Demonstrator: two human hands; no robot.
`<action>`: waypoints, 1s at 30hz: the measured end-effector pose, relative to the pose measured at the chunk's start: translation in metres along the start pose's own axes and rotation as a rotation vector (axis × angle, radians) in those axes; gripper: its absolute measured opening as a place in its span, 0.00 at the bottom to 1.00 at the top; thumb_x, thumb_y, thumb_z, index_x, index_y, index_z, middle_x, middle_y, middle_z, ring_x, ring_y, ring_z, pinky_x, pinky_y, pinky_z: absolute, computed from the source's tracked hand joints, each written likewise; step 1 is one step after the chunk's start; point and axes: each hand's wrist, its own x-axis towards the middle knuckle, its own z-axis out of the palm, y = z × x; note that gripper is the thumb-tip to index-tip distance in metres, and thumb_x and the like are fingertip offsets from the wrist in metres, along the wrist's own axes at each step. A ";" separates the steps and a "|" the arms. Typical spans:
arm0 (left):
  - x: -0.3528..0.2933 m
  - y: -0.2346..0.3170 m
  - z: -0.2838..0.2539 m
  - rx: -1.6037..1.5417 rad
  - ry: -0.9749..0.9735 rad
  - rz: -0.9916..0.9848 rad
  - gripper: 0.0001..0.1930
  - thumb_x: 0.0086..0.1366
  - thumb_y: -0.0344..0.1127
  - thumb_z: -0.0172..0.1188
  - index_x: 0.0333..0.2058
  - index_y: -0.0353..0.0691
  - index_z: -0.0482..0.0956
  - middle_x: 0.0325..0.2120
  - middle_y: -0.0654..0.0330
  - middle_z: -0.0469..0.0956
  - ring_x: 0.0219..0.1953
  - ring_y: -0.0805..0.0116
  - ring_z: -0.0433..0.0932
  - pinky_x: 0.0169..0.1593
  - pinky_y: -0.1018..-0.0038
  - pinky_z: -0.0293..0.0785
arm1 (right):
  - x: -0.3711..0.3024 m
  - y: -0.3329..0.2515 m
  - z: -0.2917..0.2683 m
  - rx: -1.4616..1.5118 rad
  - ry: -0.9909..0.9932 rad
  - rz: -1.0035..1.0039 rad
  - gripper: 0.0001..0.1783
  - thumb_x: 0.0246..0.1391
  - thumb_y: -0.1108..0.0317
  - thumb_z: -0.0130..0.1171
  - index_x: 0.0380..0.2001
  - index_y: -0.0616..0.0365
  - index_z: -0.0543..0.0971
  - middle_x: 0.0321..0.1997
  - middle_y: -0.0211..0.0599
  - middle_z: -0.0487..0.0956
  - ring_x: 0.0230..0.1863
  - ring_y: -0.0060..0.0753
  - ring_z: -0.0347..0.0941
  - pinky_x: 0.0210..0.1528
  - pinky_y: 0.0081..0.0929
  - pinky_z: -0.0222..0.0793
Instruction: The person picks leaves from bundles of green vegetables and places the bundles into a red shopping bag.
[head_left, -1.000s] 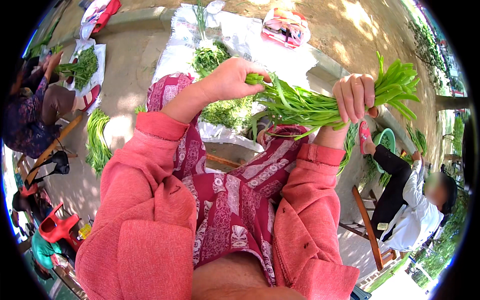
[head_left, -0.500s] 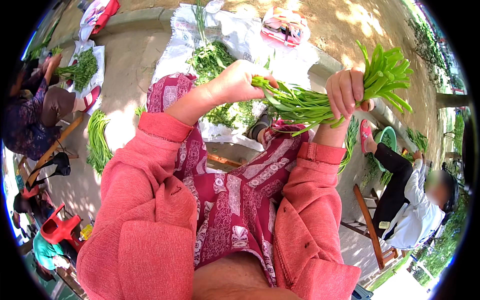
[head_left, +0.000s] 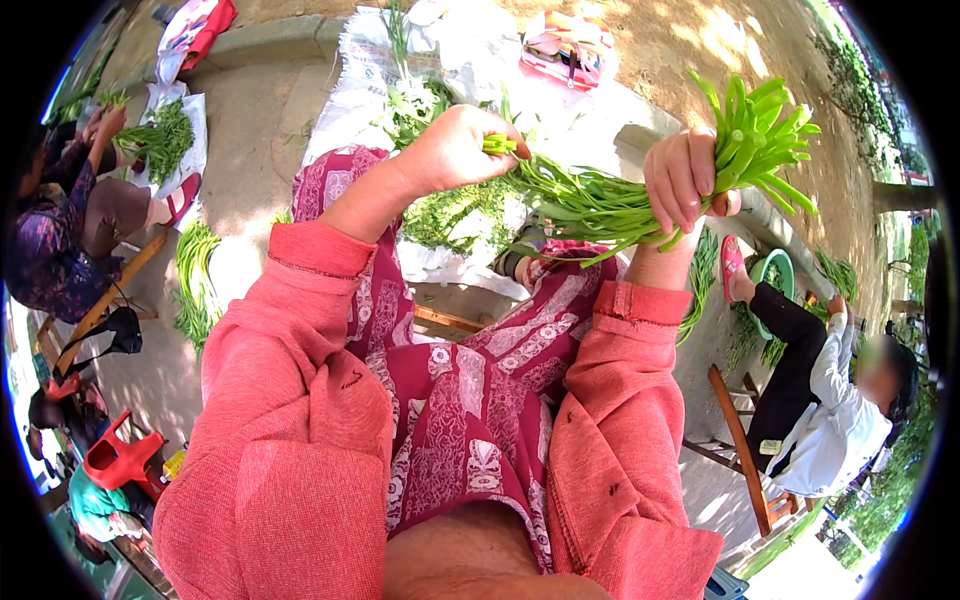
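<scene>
My right hand is wrapped round a thick bunch of long-stemmed leafy greens. The pale cut stem ends fan out to the upper right of the fist, and thin leafy ends trail left. Beside those leafy ends, my left hand is closed on a few short light-green pieces, apart from the bunch. Below my hands, between my knees, a pile of loose greens lies on a white woven sack.
Bundles of long greens lie on the ground to my left and right. A person sits on the right near a green basin; another person sits on the left. A red-and-white bag is ahead.
My left hand has moved slightly up and left, away from the bunch's leafy ends, with light-green pieces in its fingers. The right hand and bunch have shifted slightly left.
</scene>
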 end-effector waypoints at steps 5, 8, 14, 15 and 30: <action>0.002 0.001 0.028 0.123 -0.042 0.102 0.09 0.49 0.29 0.63 0.31 0.39 0.80 0.26 0.56 0.78 0.30 0.67 0.77 0.35 0.75 0.72 | 0.002 0.005 0.001 0.013 0.023 -0.002 0.13 0.35 0.72 0.60 0.21 0.64 0.65 0.13 0.41 0.70 0.09 0.26 0.66 0.11 0.21 0.67; 0.004 0.003 0.031 0.260 -0.115 0.035 0.08 0.47 0.29 0.64 0.29 0.38 0.79 0.25 0.56 0.77 0.29 0.66 0.77 0.34 0.74 0.71 | 0.004 0.006 0.002 0.006 0.029 0.007 0.14 0.35 0.72 0.60 0.20 0.64 0.65 0.13 0.41 0.70 0.09 0.26 0.66 0.11 0.20 0.67; 0.002 0.002 0.017 0.091 -0.071 0.137 0.08 0.42 0.25 0.65 0.24 0.36 0.77 0.21 0.61 0.73 0.28 0.69 0.74 0.33 0.75 0.69 | 0.002 0.007 0.000 -0.003 0.085 0.065 0.14 0.37 0.71 0.61 0.22 0.64 0.65 0.13 0.41 0.71 0.10 0.29 0.68 0.12 0.24 0.69; 0.004 0.002 0.014 0.033 -0.122 0.098 0.07 0.42 0.25 0.65 0.24 0.36 0.77 0.22 0.62 0.74 0.28 0.72 0.73 0.34 0.77 0.68 | 0.001 0.008 0.003 -0.012 0.116 0.058 0.14 0.37 0.71 0.60 0.22 0.65 0.65 0.13 0.40 0.69 0.08 0.27 0.65 0.11 0.23 0.67; 0.005 0.015 0.003 -0.402 -0.430 -0.384 0.13 0.53 0.30 0.54 0.38 0.33 0.77 0.18 0.69 0.72 0.15 0.87 0.60 0.17 0.88 0.52 | 0.001 0.013 0.008 -0.181 0.389 0.134 0.15 0.37 0.68 0.59 0.22 0.63 0.63 0.13 0.37 0.66 0.07 0.25 0.63 0.11 0.22 0.68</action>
